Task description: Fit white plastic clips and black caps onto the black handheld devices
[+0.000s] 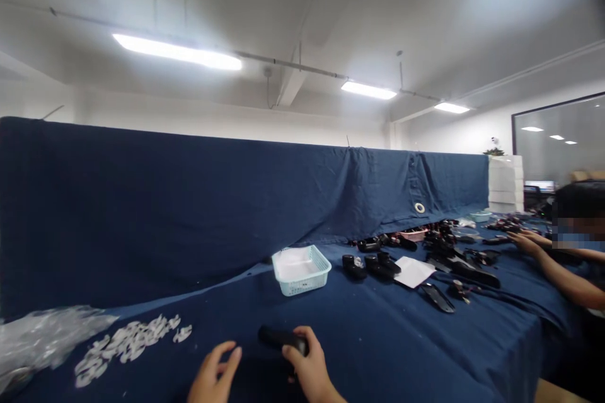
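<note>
Presently see one black, elongated part (274,336) grasped in right hand (311,365), left hand (213,373) released; count one basket (305,284).

The right hand (312,365) grips a black part (278,337); the left hand (212,378), loosely curled, is near it. Beyond stands 1 pale-blue basket (303,284). White pieces (135,339) lie left, beside clear plastic (51,332); a co-worker's arms (562,276) show at right.

Basket (306,285) sits right before the curtain (189,195), right hand (312,362) nearer me with a piece (278,336) in it, loose parts (137,335) then plastic bag (51,330) way left, paper sheet (414,271) over right.
</note>
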